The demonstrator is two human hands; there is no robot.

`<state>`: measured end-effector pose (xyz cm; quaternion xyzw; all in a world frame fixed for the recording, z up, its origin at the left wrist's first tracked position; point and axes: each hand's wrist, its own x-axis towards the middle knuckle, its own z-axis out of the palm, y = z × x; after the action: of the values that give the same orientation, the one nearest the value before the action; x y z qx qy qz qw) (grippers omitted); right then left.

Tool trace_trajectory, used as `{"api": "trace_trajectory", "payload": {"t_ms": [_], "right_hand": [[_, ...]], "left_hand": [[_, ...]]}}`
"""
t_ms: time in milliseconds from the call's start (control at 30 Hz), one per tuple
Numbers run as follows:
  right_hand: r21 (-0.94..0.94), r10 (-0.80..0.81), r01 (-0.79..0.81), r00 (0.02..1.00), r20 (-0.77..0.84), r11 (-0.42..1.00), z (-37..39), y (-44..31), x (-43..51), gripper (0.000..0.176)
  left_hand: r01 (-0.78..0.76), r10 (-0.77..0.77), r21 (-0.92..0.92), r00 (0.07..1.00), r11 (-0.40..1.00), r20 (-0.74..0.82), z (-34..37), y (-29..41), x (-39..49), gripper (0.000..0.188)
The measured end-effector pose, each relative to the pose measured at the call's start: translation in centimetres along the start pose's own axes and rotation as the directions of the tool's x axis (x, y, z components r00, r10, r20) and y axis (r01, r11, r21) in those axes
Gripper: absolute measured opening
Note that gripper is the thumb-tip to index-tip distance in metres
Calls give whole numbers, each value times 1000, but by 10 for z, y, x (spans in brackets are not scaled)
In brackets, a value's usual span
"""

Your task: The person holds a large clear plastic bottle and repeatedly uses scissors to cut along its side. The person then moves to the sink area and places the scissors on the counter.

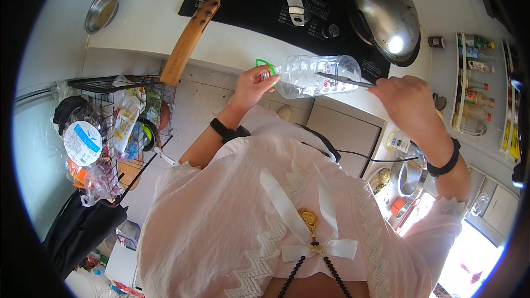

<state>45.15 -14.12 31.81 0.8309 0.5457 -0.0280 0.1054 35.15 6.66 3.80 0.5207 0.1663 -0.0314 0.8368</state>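
My left hand [251, 87] grips the neck of a clear plastic bottle [300, 76], beside the bottle's green carrying ring [265, 64]. The bottle lies nearly level in front of me, its base to the right, and a printed label wraps its side. In my right hand [402, 96] is a narrow, pointed metal blade [341, 78], seemingly a knife; the handle is hidden in my fist. The blade overlaps the label near the bottle's base. Whether it touches or pierces the plastic, I cannot tell.
A black cooktop [265, 12] holds a pan with a wooden handle [190, 41], a spatula handle [293, 0] and a domed metal lid [385, 12]. At left stands a wire rack [108, 111] with packages. A metal bowl [102, 10] sits on the counter [136, 29]. Shelved bottles [476, 98] stand right.
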Motion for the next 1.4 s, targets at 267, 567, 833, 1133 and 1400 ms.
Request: {"api": "trace_trajectory", "payload": {"t_ms": [267, 567, 833, 1133, 1400], "right_hand": [[418, 582, -538, 813, 26, 732, -3, 20, -57, 12], [863, 914, -505, 346, 212, -9, 65, 16, -139, 25], [838, 842, 171, 279, 463, -517, 135, -26, -189, 34], [683, 718, 267, 430, 547, -680, 174, -67, -221, 29], [629, 653, 251, 511, 560, -736, 182, -68, -217, 24]], "left_hand": [[1, -1, -21, 1000, 1000, 1, -1, -1, 1, 27], [103, -104, 24, 994, 994, 23, -8, 12, 7, 24], [203, -202, 19, 979, 979, -19, -21, 27, -1, 33], [284, -284, -16, 954, 959, -95, -40, 39, -15, 38], [234, -226, 20, 956, 972, -186, -49, 39, -27, 35]]}}
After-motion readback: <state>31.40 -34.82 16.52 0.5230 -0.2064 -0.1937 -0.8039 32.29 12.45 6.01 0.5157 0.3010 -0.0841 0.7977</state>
